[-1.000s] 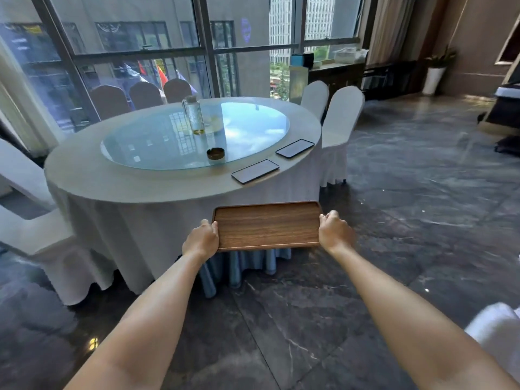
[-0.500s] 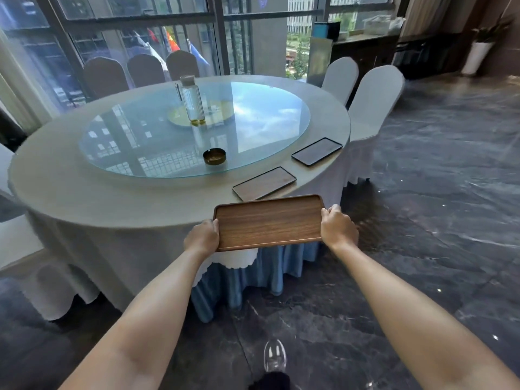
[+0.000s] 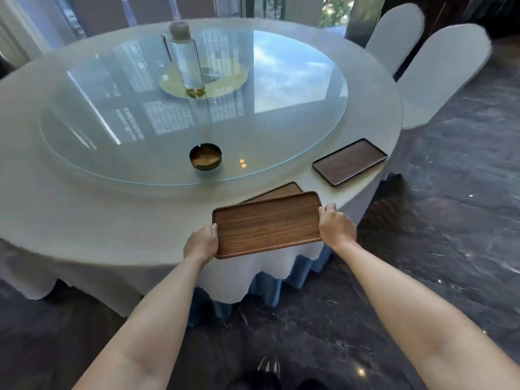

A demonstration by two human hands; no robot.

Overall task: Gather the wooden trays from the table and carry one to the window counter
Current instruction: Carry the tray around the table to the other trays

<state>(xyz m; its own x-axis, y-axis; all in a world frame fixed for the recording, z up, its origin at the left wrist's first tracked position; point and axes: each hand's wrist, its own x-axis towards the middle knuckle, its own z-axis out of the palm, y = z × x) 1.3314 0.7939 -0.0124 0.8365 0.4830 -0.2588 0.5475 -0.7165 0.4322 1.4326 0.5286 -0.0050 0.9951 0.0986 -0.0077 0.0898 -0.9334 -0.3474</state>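
Observation:
I hold a rectangular wooden tray (image 3: pixel 267 224) level over the near edge of the round table (image 3: pixel 98 220). My left hand (image 3: pixel 201 244) grips its left short end and my right hand (image 3: pixel 335 227) grips its right short end. A second wooden tray (image 3: pixel 278 191) lies on the tablecloth just beyond, mostly hidden under the held one. A third, darker tray (image 3: pixel 349 161) lies flat further right near the table's edge.
A glass turntable (image 3: pixel 281 108) covers the table's middle, carrying a dark ashtray (image 3: pixel 205 157) and a tall glass bottle (image 3: pixel 187 59). Two white-covered chairs (image 3: pixel 439 71) stand at the right. Dark marble floor (image 3: pixel 450 249) surrounds the table. Windows lie behind.
I have come closer to the table. The held tray now hangs over the table's edge and covers most of the nearest tray lying there.

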